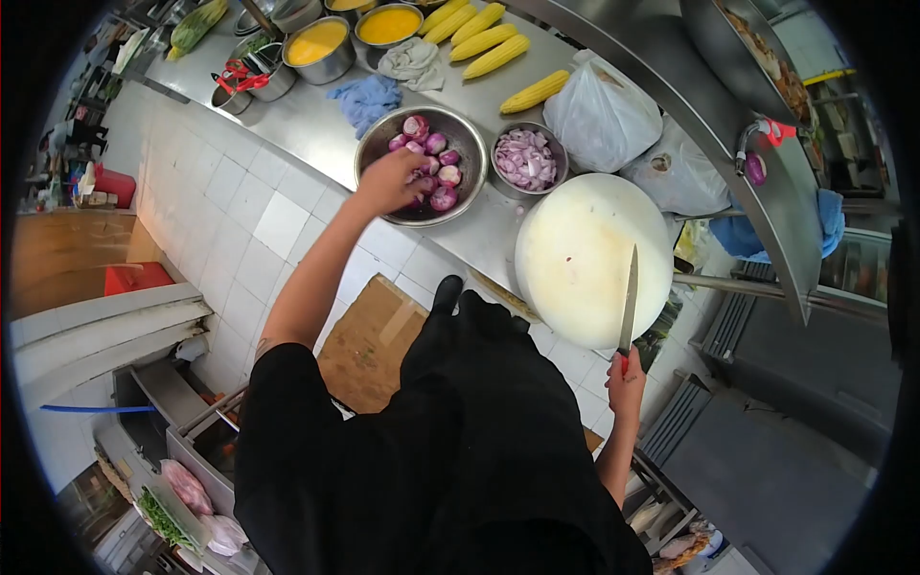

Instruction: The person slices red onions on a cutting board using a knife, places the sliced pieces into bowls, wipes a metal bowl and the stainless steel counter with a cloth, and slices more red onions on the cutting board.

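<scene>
I can't read any words or labels here. The left arm reaches up and out, and the left hand (391,182) dips into a big bowl (476,196) of purple onions (444,198) — I can't tell if it grips one. The right arm is bent — the right hand (626,381) is closed on a knife (630,302), its blade over the white board (565,259).

Floor: pale square tiles (278,220), brown cardboard sheet (374,345) laid flat | Furniture: stainless-steel tabletop (316,120); curved metal shelf (767,206), upper right; grey metal units (786,412), lower right | Light: warm patch on tiles, left
</scene>
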### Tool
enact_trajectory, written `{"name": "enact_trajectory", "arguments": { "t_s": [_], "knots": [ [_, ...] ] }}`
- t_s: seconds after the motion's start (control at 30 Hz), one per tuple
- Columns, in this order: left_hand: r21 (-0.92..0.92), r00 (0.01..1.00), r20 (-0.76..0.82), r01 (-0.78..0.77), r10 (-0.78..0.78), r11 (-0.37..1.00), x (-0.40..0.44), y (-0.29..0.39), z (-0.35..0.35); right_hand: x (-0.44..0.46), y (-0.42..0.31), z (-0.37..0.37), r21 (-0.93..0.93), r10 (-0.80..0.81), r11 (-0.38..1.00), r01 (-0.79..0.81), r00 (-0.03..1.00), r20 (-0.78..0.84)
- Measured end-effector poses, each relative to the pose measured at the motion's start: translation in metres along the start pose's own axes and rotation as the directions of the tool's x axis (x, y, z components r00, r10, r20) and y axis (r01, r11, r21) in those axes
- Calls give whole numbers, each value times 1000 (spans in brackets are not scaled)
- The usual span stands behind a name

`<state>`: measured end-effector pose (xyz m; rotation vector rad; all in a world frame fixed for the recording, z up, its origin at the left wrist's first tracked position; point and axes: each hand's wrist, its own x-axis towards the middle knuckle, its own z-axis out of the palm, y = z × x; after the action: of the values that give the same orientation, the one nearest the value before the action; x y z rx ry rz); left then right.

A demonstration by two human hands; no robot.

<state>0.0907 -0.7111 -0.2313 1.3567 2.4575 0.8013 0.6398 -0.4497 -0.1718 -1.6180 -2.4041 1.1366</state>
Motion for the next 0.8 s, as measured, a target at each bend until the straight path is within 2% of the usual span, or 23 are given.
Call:
{"name": "enact_trajectory", "arguments": {
  "t_s": [0.03, 0.1, 0.13, 0.17, 0.23, 0.27, 0.3, 0.37, 0.4, 0.43, 0.47, 0.5, 0.53, 0.6, 0.63, 0.7, 0.73, 0.77, 0.8],
  "knots": [
    [13, 996, -51, -79, 79, 997, -5, 5, 11, 0, 1, 2, 3, -3, 1000, 3, 1000, 1],
    [93, 995, 97, -28, 19, 995, -13, 15, 24, 0, 4, 4, 98, 41, 994, -40, 999, -11],
    [185, 999, 28, -46, 41, 982, -16, 13, 35, 0, 4, 3, 100, 40, 994, -38, 999, -12],
    [187, 999, 27, -48, 44, 981, -16, 16, 30, 0, 2, 1, 73, 37, 997, -37, 999, 1],
    [28, 996, 73, 43, -45, 999, -19, 17, 16, 1, 3, -1, 47, 37, 998, -38, 999, 12],
    [-126, 996, 66, 73, -65, 989, -21, 21, 5, 2, 5, -1, 40, 29, 999, -30, 999, 19],
    [-124, 996, 68, 71, -63, 990, -19, 9, -1, 2, 6, -1, 33, 21, 999, -22, 999, 26],
    [-282, 951, 301, 159, -71, 946, -10, -20, -11, 1, 5, 0, 40, 20, 999, -21, 1000, 24],
    [-174, 985, 162, 96, -68, 980, 0, -1, -29, 1, 5, 0, 44, 16, 999, -17, 1000, 21],
    [-172, 984, 163, 95, -66, 981, 12, -8, -25, 2, 6, 0, 46, 17, 999, -18, 1000, 20],
    [-54, 993, -63, 99, -102, 994, 31, -23, -17, 3, 8, 1, 53, 15, 998, -16, 1000, 17],
    [60, 952, -287, 128, -105, 990, 45, -33, -12, 3, 10, 2, 60, 14, 998, -15, 1000, 14],
    [61, 953, -286, 126, -104, 990, 56, -33, -6, 2, 8, 1, 61, 15, 998, -16, 1000, 13],
    [160, 937, -235, 301, -260, 940, 74, -25, 5, 1, 2, -2, 67, 20, 997, -22, 999, 30],
    [158, 937, -235, 298, -257, 941, 76, -25, 10, 2, 4, -2, 67, 20, 997, -22, 999, 26],
    [76, 925, -270, 296, -267, 952, 80, -27, 24, 6, 13, -1, 74, 10, 997, -14, 999, 54],
    [-53, 931, -286, 220, -226, 974, 77, -37, 25, 6, 15, -2, 80, 15, 997, -18, 999, 42],
    [-334, 942, -231, 159, -245, 929, 77, -47, 28, 6, 16, -1, 32, -10, 999, 9, 1000, 22],
    [-686, 936, -138, 146, -324, 713, 72, -27, 25, 5, 16, 0, -15, -32, 999, 32, 999, 2]
  ]
}}
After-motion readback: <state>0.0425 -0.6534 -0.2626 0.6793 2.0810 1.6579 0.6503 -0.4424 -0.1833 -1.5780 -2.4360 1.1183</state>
